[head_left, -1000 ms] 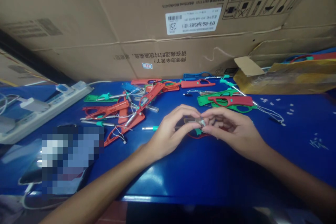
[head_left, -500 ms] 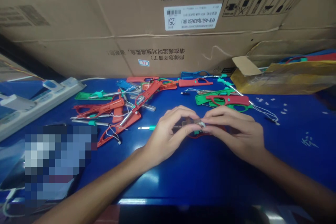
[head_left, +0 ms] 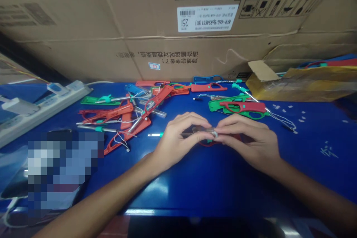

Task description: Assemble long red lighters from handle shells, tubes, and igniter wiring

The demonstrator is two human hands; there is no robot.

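My left hand (head_left: 177,141) is closed, thumb and fingers pinching a small translucent lighter part (head_left: 201,130), seemingly a fuel tank. At its right end, the thumb and fingertips of my right hand (head_left: 252,139) close on a small whitish tip (head_left: 214,133). Fingers cover much of this part, so its full shape is hidden. Behind and below my fingertips lies a red lighter handle (head_left: 205,144), mostly covered. A metal lighter tube with a turquoise collar (head_left: 155,135) sticks out to the left of my left hand, resting near the blue table top (head_left: 195,182).
Red, orange and green lighter shells (head_left: 119,113) with metal tubes and wires are heaped at left. Beyond my right hand lie a red lighter shell (head_left: 251,106) and green ones. An open carton (head_left: 312,83), white scraps (head_left: 302,120), a power strip (head_left: 47,108) and a tall cardboard wall (head_left: 111,15) surround them.
Both hands stay nearly in place, with the whitish tip shifting slightly between the fingertips. The translucent part now appears more level. The whole view has moved a little.
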